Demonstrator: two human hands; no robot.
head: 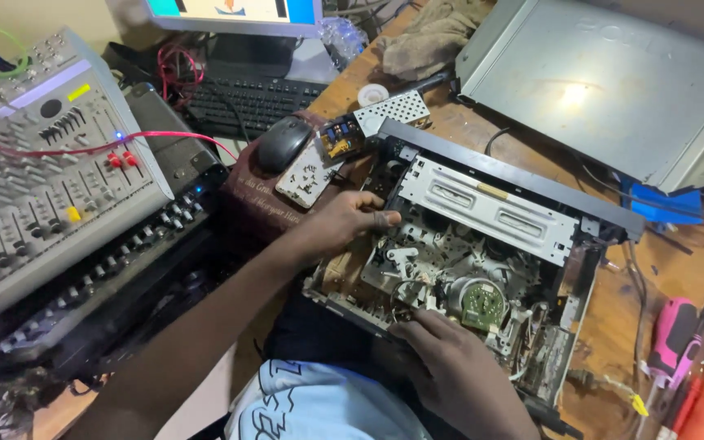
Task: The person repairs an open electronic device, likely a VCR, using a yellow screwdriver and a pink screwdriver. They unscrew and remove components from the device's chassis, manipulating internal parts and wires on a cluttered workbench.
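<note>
Head view, far left: an audio mixer [42, 163] is leaning tilted, faders facing the person.
Centre left: a computer mouse [281, 143] is lying on a dark book just beside the open machine.
Left hand [344, 222]: is curling over the left edge of the opened tape deck [482, 261], seemingly steadying it.
Right hand [450, 358]: is resting fingertips on the deck's near mechanism, grasping nothing.
Deck: is sitting on the wooden surface [613, 326], partly over the person's lap.
Far right: the removed metal cover [613, 90] is lying aside.
</note>
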